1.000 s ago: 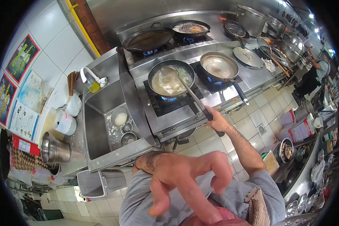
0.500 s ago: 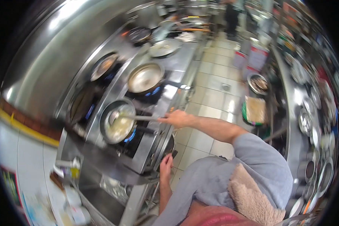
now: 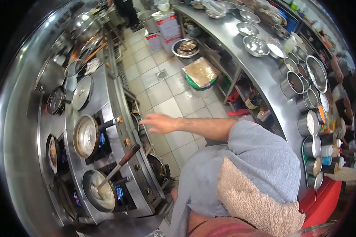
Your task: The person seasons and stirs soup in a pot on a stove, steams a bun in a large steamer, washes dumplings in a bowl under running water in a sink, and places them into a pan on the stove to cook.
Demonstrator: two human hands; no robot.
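Observation:
My right hand point(image 3: 160, 123) is held out over the floor beside the stove, empty, with its fingers apart. To its lower left, a ladle point(image 3: 120, 164) with a brown handle leans in a frying pan point(image 3: 91, 201) of pale, creamy sauce, over a blue flame. The ladle's handle sticks up past the pan's edge toward me. A second frying pan point(image 3: 86, 136), light inside, sits on the burner just beyond, its black handle pointing my way. Of my left hand point(image 3: 174, 194), only a sliver of skin shows low beside the stove front; its fingers are hidden.
Another pan point(image 3: 52, 154) stands on the back row of burners. A white plate point(image 3: 82, 93) lies farther along the stove. Steel bowls point(image 3: 256, 46) and several pots line the counter point(image 3: 261, 75) at right. Below it are a green-rimmed bin point(image 3: 201, 75) and boxes point(image 3: 167, 25).
My right hand has let go of the ladle and drawn away from the pan; the ladle now rests there by itself. The view has swung to the right, and my left hand is mostly hidden.

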